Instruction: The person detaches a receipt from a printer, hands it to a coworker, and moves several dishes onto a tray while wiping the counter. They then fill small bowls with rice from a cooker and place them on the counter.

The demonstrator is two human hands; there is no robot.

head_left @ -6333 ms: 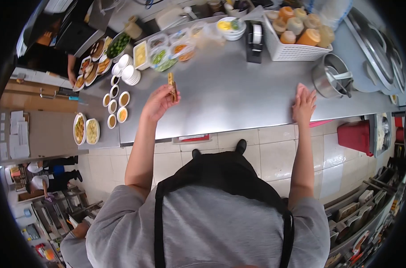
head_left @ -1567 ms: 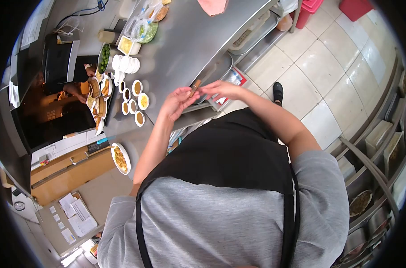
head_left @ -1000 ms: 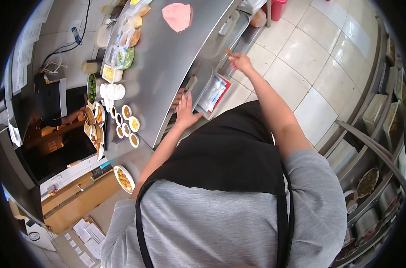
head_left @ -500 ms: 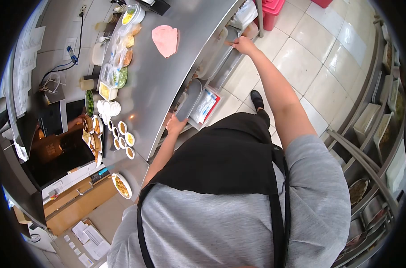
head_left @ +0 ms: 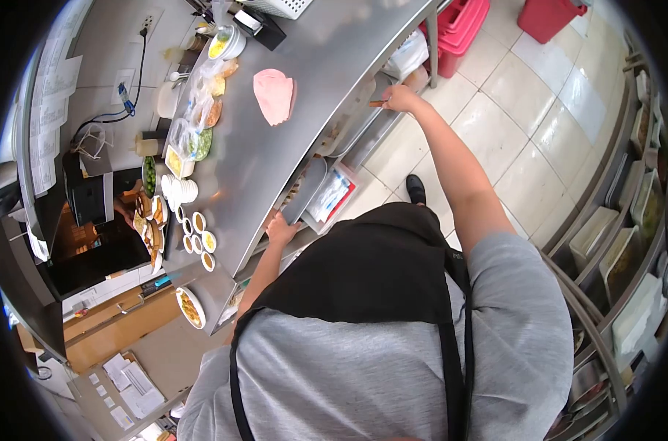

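Observation:
On the shelf under the steel counter [head_left: 231, 184], my left hand [head_left: 281, 230] grips the near edge of a grey lid or panel [head_left: 310, 184], thumb on one side and fingers on the other. Beside that panel lies an open tray with white and blue plastic packets [head_left: 332, 192]. Farther along, my right hand [head_left: 401, 98] is closed on a thin orange-brown piece [head_left: 379, 104], whose kind I cannot make out. It is held over a clear plastic bin [head_left: 346, 121] on the same shelf. A stack of pink slices or sheets [head_left: 274, 95] lies on the counter above.
Along the counter's back stand bagged foods [head_left: 213, 110], white cups [head_left: 180, 189], small sauce cups [head_left: 199, 222] and a filled white dish [head_left: 191, 306]. Red bins [head_left: 455, 33] are on the tiled floor [head_left: 488, 117]. Racked containers [head_left: 617, 257] line the right side.
The view has shifted, so the counter and shelf appear lower. Both hands stay at about the same places on the shelf. The brown piece in my right hand shows more clearly.

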